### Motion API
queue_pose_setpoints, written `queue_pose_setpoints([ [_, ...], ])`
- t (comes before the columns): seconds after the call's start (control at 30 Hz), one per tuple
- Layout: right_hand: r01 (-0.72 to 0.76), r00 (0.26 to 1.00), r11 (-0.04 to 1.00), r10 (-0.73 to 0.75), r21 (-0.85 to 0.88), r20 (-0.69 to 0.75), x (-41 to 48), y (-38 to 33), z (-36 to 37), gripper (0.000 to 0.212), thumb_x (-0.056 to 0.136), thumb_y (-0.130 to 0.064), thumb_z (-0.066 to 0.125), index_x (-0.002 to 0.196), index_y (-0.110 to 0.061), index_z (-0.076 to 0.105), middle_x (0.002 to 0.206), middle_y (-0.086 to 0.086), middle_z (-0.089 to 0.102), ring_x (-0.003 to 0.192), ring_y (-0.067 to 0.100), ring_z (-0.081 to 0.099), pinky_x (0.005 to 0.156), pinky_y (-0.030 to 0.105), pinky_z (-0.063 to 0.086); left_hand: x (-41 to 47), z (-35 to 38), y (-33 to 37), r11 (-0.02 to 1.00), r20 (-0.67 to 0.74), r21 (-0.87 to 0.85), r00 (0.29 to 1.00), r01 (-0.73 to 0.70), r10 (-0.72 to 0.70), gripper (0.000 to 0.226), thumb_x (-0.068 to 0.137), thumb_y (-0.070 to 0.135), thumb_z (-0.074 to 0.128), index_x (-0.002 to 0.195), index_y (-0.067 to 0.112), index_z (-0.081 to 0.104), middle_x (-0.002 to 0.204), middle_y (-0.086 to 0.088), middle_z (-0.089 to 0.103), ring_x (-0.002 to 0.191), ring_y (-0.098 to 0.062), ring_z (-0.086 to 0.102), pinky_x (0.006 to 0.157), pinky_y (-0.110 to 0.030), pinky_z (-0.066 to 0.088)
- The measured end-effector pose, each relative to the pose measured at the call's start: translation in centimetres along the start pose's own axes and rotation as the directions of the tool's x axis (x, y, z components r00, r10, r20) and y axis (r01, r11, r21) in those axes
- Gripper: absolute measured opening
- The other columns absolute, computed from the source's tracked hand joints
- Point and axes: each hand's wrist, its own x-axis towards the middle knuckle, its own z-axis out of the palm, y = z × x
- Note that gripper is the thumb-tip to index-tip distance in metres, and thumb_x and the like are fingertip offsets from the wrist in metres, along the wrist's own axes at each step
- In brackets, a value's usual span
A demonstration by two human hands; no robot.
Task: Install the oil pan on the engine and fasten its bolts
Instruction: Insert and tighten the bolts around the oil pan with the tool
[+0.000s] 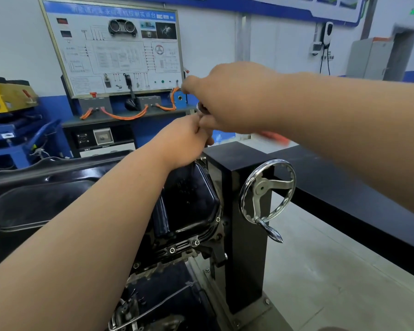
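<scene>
A glossy black oil pan point(191, 199) sits on the engine point(158, 266) held in a black stand. Several bolts point(172, 250) show along the pan's near flange. My right hand point(234, 99) is raised above the pan's far right corner and grips a metal tool point(201, 108), of which only a shiny bit shows. My left hand point(184, 139) is just below it, fingers curled around the tool's lower part, which my hands hide. The corner of the pan under my hands is hidden.
The stand's black post point(242, 235) carries a chrome handwheel point(267, 191) with a crank handle. A black beam point(344, 185) runs off to the right. A training board point(115, 48) with orange cables stands behind. Blue and yellow equipment point(7, 101) is at the left.
</scene>
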Motion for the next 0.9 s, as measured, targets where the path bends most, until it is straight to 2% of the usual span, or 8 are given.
queue_pose_setpoints([
  [0.13,0.038,0.998,0.998,-0.04,-0.047,-0.04,-0.1,0.9,-0.3,0.026,0.088,-0.028,0.058,0.11,-0.016,0.054,0.089,0.009,0.055,0.072,0.031,0.052,0.058,0.035,0.043,0.1,0.1,0.3,0.999,-0.044,-0.046,0.999,0.0,-0.002,0.027,0.101,0.031,0.037,0.082,0.03,0.057,0.062,0.017,0.058,0.054,0.016,0.05,0.046,-0.004,0.034],
  [0.23,-0.175,0.984,0.982,0.172,0.068,0.037,-0.4,0.0,0.3,0.041,0.089,-0.047,0.05,0.062,-0.016,0.051,0.047,0.001,0.051,0.051,0.017,0.047,0.046,0.025,0.029,-0.2,-0.1,0.5,0.999,0.019,0.029,0.999,-0.03,0.029,0.024,0.1,0.027,0.039,0.095,0.032,0.062,0.087,0.011,0.066,0.075,0.005,0.059,0.067,-0.016,0.046],
  [0.3,-0.327,0.943,0.926,0.305,0.191,0.133,-0.4,-0.5,0.6,0.054,0.086,-0.057,0.045,0.051,-0.017,0.051,0.028,-0.005,0.045,0.045,0.011,0.047,0.045,0.022,0.026,-0.2,-0.1,0.5,0.994,0.055,0.095,0.997,-0.051,0.046,0.024,0.098,0.021,0.041,0.101,0.022,0.065,0.094,0.001,0.068,0.087,-0.013,0.063,0.08,-0.03,0.05],
  [0.43,-0.155,0.984,0.988,0.155,-0.009,0.089,-0.3,0.1,-0.2,0.036,0.087,-0.037,0.056,0.061,-0.014,0.047,0.054,0.002,0.045,0.051,0.019,0.044,0.046,0.023,0.024,-0.1,0.0,0.4,0.999,-0.016,0.047,1.0,-0.007,0.007,0.026,0.099,0.027,0.038,0.092,0.023,0.063,0.075,0.017,0.06,0.059,0.007,0.052,0.051,-0.01,0.035],
  [0.57,0.04,0.999,0.99,-0.04,-0.134,0.008,-0.3,0.8,-0.7,0.004,0.087,-0.018,0.054,0.084,-0.018,0.055,0.07,0.003,0.043,0.082,0.031,0.054,0.052,0.03,0.027,0.0,0.1,0.3,1.0,-0.037,-0.022,0.999,0.02,-0.021,0.03,0.101,0.032,0.038,0.091,0.019,0.063,0.061,0.023,0.059,0.055,0.017,0.047,0.048,-0.003,0.032],
  [0.67,-0.093,0.996,0.993,0.092,-0.071,-0.012,-0.8,0.5,-0.5,0.031,0.088,-0.031,0.054,0.064,-0.013,0.044,0.061,0.002,0.039,0.054,0.023,0.044,0.046,0.025,0.022,-0.1,0.1,0.4,1.0,-0.036,-0.015,0.999,0.008,-0.009,0.03,0.1,0.034,0.037,0.091,0.022,0.063,0.065,0.021,0.058,0.058,0.013,0.05,0.048,-0.005,0.033],
  [0.77,-0.136,0.991,0.988,0.135,-0.078,-0.009,-1.1,0.0,0.2,0.035,0.088,-0.029,0.054,0.059,-0.019,0.038,0.062,0.001,0.039,0.049,0.017,0.035,0.046,0.023,0.021,-0.1,0.2,0.7,0.999,0.005,0.045,1.0,-0.025,0.025,0.03,0.101,0.036,0.035,0.096,0.024,0.062,0.086,0.017,0.064,0.065,0.003,0.052,0.058,-0.014,0.038],
  [0.9,-0.136,0.989,0.99,0.134,0.038,0.062,-0.9,0.7,-0.4,0.042,0.086,-0.042,0.058,0.058,-0.017,0.041,0.057,0.002,0.042,0.049,0.017,0.037,0.045,0.024,0.022,-0.3,0.0,0.7,0.999,-0.016,0.039,1.0,-0.025,0.026,0.03,0.102,0.035,0.035,0.089,0.024,0.06,0.068,0.019,0.054,0.059,0.018,0.049,0.051,-0.004,0.034],
])
